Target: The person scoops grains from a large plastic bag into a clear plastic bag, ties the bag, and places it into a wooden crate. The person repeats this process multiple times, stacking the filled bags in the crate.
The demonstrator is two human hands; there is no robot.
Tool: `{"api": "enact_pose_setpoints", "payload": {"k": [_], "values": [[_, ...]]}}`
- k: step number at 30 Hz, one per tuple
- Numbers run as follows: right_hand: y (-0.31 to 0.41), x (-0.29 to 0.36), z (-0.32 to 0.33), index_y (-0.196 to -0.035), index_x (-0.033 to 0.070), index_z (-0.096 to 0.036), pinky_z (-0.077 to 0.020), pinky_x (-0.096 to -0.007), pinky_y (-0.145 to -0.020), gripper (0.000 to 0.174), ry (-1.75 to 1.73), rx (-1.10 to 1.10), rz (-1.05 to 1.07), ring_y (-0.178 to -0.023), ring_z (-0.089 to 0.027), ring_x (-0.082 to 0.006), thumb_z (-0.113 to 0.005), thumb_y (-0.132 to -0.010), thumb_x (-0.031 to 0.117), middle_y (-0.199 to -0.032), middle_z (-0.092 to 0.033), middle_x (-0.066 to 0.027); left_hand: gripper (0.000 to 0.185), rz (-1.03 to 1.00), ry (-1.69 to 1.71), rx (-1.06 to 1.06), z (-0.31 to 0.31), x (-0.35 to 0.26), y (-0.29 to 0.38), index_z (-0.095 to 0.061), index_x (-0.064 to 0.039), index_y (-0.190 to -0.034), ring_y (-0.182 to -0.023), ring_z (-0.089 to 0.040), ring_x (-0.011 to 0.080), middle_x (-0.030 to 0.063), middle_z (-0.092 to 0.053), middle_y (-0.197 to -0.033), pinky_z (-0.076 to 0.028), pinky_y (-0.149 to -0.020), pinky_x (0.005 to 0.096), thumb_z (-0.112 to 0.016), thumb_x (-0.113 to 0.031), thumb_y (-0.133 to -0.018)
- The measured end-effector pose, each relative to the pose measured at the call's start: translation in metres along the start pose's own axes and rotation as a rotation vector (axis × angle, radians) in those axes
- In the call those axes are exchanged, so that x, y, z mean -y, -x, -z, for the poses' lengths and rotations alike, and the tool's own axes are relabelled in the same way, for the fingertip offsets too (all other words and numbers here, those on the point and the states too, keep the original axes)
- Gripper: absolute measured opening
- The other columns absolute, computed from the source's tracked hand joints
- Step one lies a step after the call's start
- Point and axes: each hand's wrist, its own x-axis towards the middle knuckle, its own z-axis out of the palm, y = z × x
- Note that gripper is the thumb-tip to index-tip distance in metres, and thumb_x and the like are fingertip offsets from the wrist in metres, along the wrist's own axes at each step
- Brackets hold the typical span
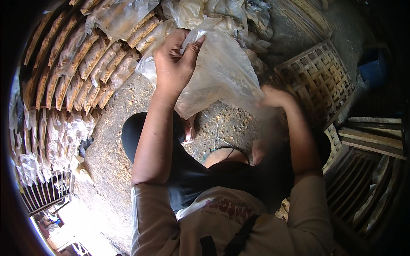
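Note:
A clear plastic sheet [221, 67], wrinkled and dusty, is stretched between my two hands above the floor. My left hand [176, 60] pinches its upper edge between thumb and fingers. Lower down on the right, my right hand [272, 96] is at the sheet's right corner, the fingertips partly hidden and slightly blurred. Beyond the sheet lies a pile of crumpled plastic sheets [224, 12]. Whether the held sheet touches that pile cannot be told.
Racks of crusted slabs [86, 64] draped in plastic stand at the left. A woven bamboo tray [320, 73] leans at the right, near a blue container [373, 67] and a slatted wooden rack [355, 182]. Crumbs litter the rough floor [112, 128]. A rounded object lies between my legs.

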Motion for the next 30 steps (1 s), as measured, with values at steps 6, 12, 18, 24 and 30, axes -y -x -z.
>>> {"api": "enact_pose_setpoints", "payload": {"k": [6,12,18,24,30], "values": [[0.003,0.045,0.021,-0.11,0.002,-0.064,-0.0463,-0.033,-0.085,0.037,-0.431,-0.017,0.165,-0.091,-0.063,-0.0236,-0.071,-0.083,0.026,-0.093,-0.068,-0.0117,0.011,-0.048,0.01,-0.056,0.006,0.006,-0.001,-0.062,0.003,-0.082,-0.061,-0.046,0.0069,0.002,-0.054,-0.067,-0.039,-0.055,0.0219,-0.068,-0.006,-0.086],[0.017,-0.024,0.026,-0.096,0.002,-0.069,-0.0471,-0.0299,-0.08,0.018,-0.01,0.027,-0.296,-0.084,-0.063,-0.0148,-0.068,-0.084,0.015,-0.086,-0.07,-0.0066,0.012,0.045,0.094,-0.173,0.026,0.008,-0.008,-0.064,0.0,-0.085,-0.065,-0.047,0.003,-0.0018,-0.06,-0.072,-0.038,-0.057,0.0182,-0.067,-0.011,-0.089],[0.033,-0.013,0.069,-0.1,0.004,-0.069,-0.0468,-0.0286,-0.074,0.022,-0.275,-0.675,-0.022,-0.078,-0.063,-0.0136,-0.059,-0.09,0.02,-0.08,-0.069,-0.0065,0.018,0.067,0.03,-0.289,0.05,0.023,-0.016,-0.067,0.0,-0.1,-0.078,-0.056,0.0058,0.0011,-0.067,-0.085,-0.042,-0.074,0.0196,-0.065,-0.016,-0.091],[0.051,0.004,0.079,-0.101,0.008,-0.068,-0.0478,-0.0333,-0.076,0.021,-0.03,-0.924,-0.185,-0.086,-0.066,-0.0246,-0.057,-0.092,0.024,-0.094,-0.07,-0.01,0.021,0.206,-0.137,-0.191,0.057,0.024,-0.014,-0.067,0.0,-0.098,-0.077,-0.057,0.0071,0.0039,-0.067,-0.083,-0.043,-0.076,0.0233,-0.066,-0.02,-0.091],[0.097,0.02,0.109,-0.103,0.007,-0.068,-0.0473,-0.0285,-0.076,0.021,-0.164,-1.103,-0.2,-0.082,-0.065,-0.0174,-0.058,-0.092,0.022,-0.086,-0.07,-0.0079,0.029,0.169,-0.222,-0.184,0.056,0.024,-0.018,-0.065,0.001,-0.104,-0.084,-0.056,0.0101,0.0064,-0.067,-0.092,-0.044,-0.08,0.0257,-0.07,-0.022,-0.087]]}}
